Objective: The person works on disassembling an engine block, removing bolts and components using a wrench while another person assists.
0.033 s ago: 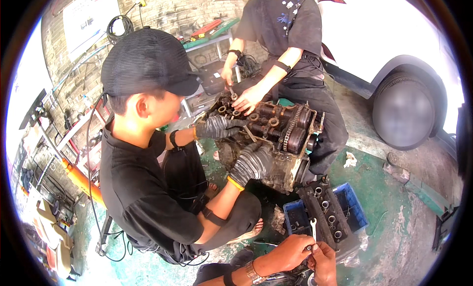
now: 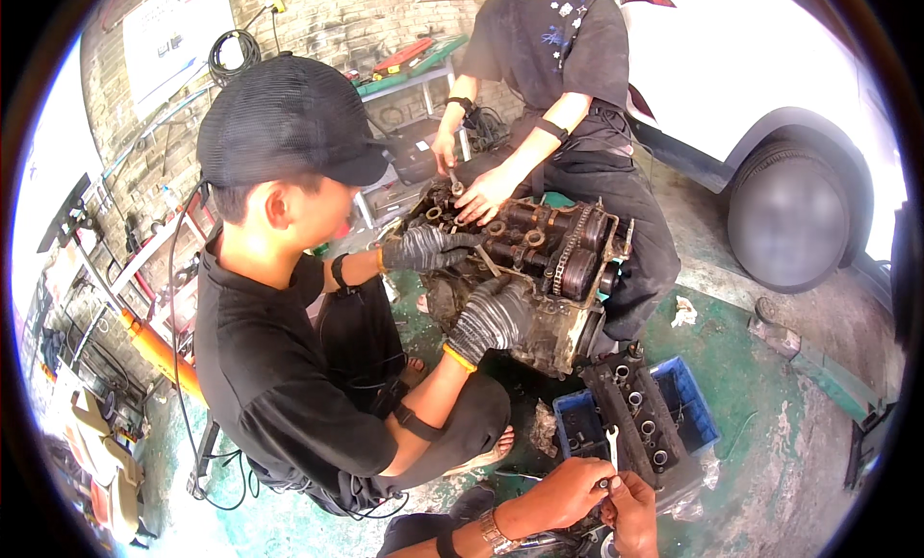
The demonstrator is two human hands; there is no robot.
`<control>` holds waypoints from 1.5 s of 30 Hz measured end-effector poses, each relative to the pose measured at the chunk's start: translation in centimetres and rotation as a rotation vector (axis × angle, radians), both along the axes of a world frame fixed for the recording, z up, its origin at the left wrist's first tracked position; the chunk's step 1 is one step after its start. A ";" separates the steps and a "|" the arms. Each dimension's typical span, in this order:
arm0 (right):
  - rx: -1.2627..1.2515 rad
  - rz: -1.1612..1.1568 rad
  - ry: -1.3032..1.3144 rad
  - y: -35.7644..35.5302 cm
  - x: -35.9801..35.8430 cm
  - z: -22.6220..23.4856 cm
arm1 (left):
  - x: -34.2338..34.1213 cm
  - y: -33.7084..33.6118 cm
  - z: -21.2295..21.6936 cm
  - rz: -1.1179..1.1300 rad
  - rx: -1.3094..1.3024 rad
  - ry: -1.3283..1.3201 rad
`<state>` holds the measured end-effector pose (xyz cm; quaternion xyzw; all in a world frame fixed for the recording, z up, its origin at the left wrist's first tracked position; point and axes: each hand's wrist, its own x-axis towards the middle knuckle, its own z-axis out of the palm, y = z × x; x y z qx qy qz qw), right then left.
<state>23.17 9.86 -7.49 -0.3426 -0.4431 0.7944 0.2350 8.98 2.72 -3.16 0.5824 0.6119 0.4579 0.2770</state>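
Observation:
My left hand (image 2: 566, 491), with a watch on its wrist, and my right hand (image 2: 635, 512) meet at the bottom edge of the view. Both pinch the lower end of a small silver wrench (image 2: 611, 449) that sticks up between them; whatever small part lies under the fingertips is hidden. Just beyond my hands, a black valve cover (image 2: 635, 428) lies across a blue crate (image 2: 695, 404). Farther off stands a greasy engine cylinder head (image 2: 539, 260) with a timing chain.
A person in a black cap squats at left with grey gloved hands (image 2: 491, 313) on the engine. Another person (image 2: 568, 67) sits behind it, working a tool. A white car's wheel (image 2: 789, 216) is at right. Shelves and an orange jack handle (image 2: 154, 351) are at left, on the green floor.

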 end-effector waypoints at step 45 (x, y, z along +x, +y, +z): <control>0.052 -0.149 0.035 -0.1 0.2 1.7 | 0.3 -0.5 1.1 0.144 -0.029 -0.082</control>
